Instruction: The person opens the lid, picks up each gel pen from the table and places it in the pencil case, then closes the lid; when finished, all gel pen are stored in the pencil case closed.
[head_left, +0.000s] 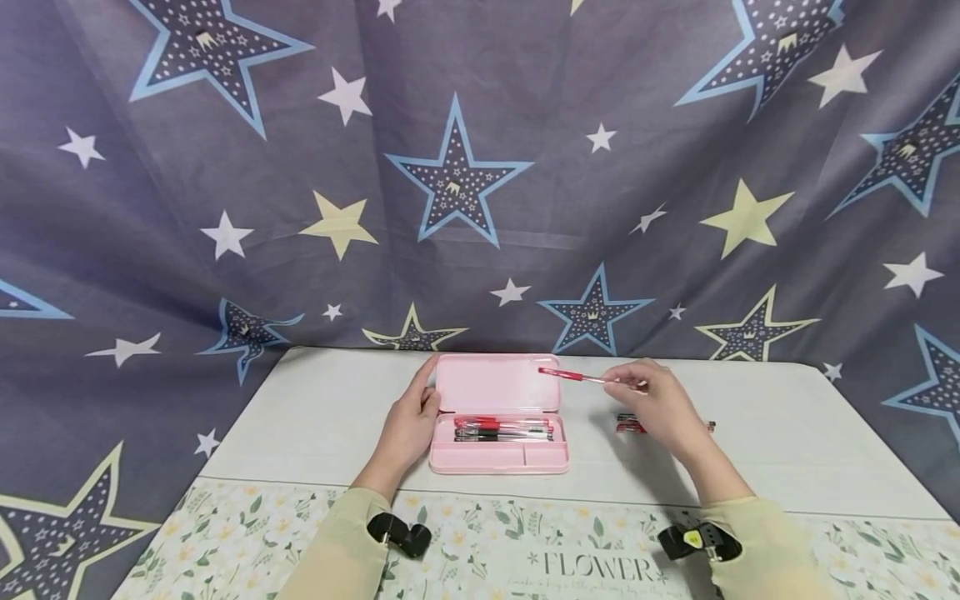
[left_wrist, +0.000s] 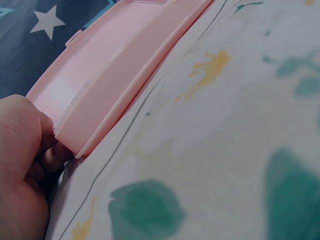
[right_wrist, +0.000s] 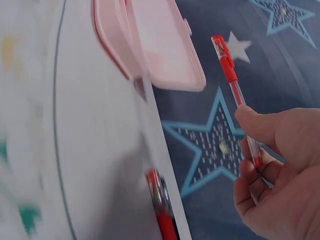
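Observation:
An open pink pencil case (head_left: 476, 457) lies on the table, its lid (head_left: 495, 383) raised at the back. Several red and black pens (head_left: 502, 434) are in its rear compartment. My left hand (head_left: 407, 427) holds the case at its left side, with thumb and fingers about the corner by the hinge in the left wrist view. My right hand (head_left: 662, 406) pinches a red gel pen (right_wrist: 231, 75) near one end, its red cap pointing left toward the lid. Below that hand, more red and black pens (right_wrist: 161, 200) lie on the table, partly hidden by it in the head view.
The table has a white cloth (head_left: 315, 417) with a flowered front strip (head_left: 517, 521) lettered "FLOWER". Behind the table hangs a dark curtain (head_left: 420, 50) with stars. The case's front part has two shallow compartments split by a divider (head_left: 524, 454).

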